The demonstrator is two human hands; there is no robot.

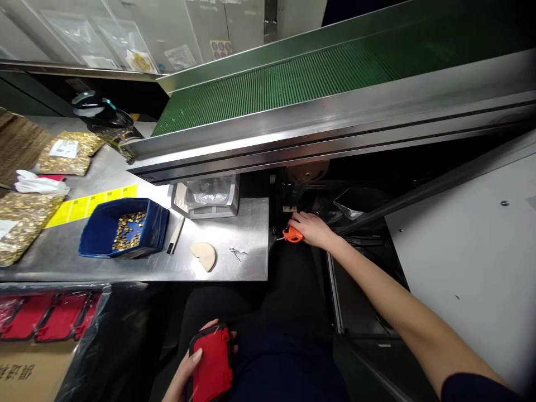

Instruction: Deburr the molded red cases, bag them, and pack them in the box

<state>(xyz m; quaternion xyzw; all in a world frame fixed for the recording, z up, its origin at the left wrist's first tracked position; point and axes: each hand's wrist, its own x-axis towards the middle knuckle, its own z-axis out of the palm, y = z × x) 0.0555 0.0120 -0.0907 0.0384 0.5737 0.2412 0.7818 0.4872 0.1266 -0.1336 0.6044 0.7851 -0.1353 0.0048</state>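
My left hand (188, 365) is wrapped around a red plastic case (213, 363) with black edges, held low over my lap. To the right of the bench end, my right hand (313, 228) closes on an orange tool (293, 234) with a thin metal tip pointing left. Its exact kind is hard to make out, and part of it is hidden by the fingers. On the bench (251, 240) nearby lie a pale half-round piece (204, 255), small metal bits (238, 253) and a thin brush-like tool (176, 234).
A blue bin (94, 237) holds small brass-coloured parts (129, 229), beside a grey-framed clear drawer (207, 198). Bags of similar parts (67, 153) lie at left. A green conveyor (268, 84) crosses above the bench. A carton with red cases (31, 315) stands lower left.
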